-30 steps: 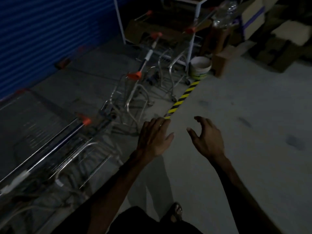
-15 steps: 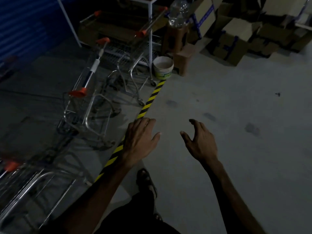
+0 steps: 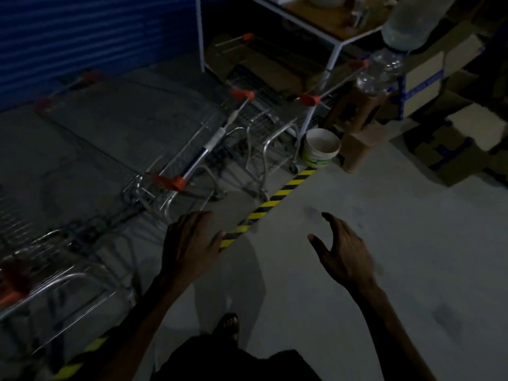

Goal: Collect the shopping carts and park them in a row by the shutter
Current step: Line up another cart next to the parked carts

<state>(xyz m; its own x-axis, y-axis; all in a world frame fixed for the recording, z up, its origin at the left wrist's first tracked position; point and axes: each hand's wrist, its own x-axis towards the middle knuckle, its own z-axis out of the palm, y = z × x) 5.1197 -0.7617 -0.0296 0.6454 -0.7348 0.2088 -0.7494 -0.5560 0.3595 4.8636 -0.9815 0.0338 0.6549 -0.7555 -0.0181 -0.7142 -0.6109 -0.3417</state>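
Note:
Several wire shopping carts with orange handle ends stand in a row on the left, in front of the blue shutter. One cart's handle bar runs diagonally at centre; another cart sits right of it under a white shelf frame, and a third cart is at the lower left. My left hand hovers open over the floor just in front of the carts, touching nothing. My right hand is open too, fingers spread, over bare floor.
Yellow-black hazard tape runs diagonally across the floor beside the carts. A white bucket stands at the tape's far end. Cardboard boxes pile up at the right, with a large water bottle above. My sandalled foot shows below.
The view has swung back left and closer to the carts. Both hands stay open and held out in front, holding nothing.

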